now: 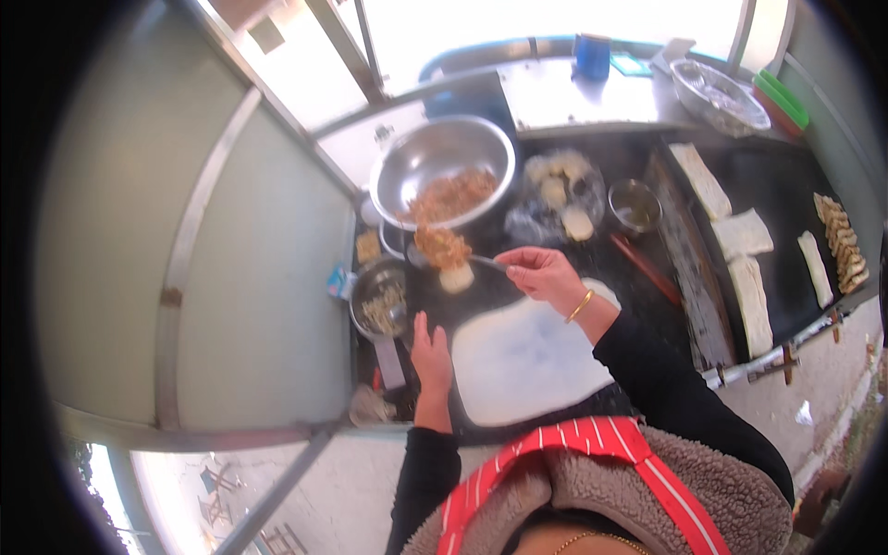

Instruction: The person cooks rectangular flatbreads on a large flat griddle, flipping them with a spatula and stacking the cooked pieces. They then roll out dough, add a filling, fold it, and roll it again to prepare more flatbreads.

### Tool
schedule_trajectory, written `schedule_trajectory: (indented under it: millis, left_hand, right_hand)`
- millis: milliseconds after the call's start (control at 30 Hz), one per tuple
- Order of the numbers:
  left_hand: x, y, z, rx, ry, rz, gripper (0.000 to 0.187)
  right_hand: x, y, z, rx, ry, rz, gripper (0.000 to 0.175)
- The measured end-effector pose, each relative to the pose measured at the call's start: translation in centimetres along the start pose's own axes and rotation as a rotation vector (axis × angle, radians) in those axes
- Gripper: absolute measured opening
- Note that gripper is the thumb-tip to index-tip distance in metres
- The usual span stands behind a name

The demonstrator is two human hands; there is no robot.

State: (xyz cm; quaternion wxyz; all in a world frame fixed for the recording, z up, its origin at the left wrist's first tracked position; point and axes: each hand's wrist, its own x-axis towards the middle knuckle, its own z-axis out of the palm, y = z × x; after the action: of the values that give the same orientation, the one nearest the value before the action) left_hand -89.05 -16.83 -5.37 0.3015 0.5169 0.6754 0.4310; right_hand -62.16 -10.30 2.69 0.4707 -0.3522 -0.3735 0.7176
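Note:
My right hand (544,275) grips the handle of a metal spoon (491,262) heaped with reddish-brown filling (444,248). Below the load, a small round piece of dough (456,279) rests on the dark work surface. A wide, thin sheet of dough (527,361) lies flat in front of me, partly under my right forearm. My left hand (431,357) is held beside the sheet's left edge, fingers extended, with nothing in it. Beyond the spoon stands a large steel bowl (444,128) with more of the filling inside.
Left of the sheet is a steel bowl of pale chopped food (381,309). Dough balls in plastic (555,184), a bowl of liquid (635,206) and a reddish-brown stick (645,269) lie behind. On the right-hand griddle (791,277) are pale filled dough pieces (753,302) and browned slices (841,243).

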Motion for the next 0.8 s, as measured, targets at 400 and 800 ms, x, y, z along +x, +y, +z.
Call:
schedule_trajectory:
  millis: [400, 800]
  left_hand:
    - [-10.5, -3.2, -0.7, 0.365, -0.389, 0.464, 0.054]
    - [-9.7, -2.0, 7.7, 0.826, -0.721, 0.990, 0.079]
  right_hand:
    - [-19.0, 13.7, -2.1, -1.477, 0.367, -0.444, 0.025]
    - [-18.2, 14.4, -2.2, -1.354, 0.570, -0.064, 0.023]
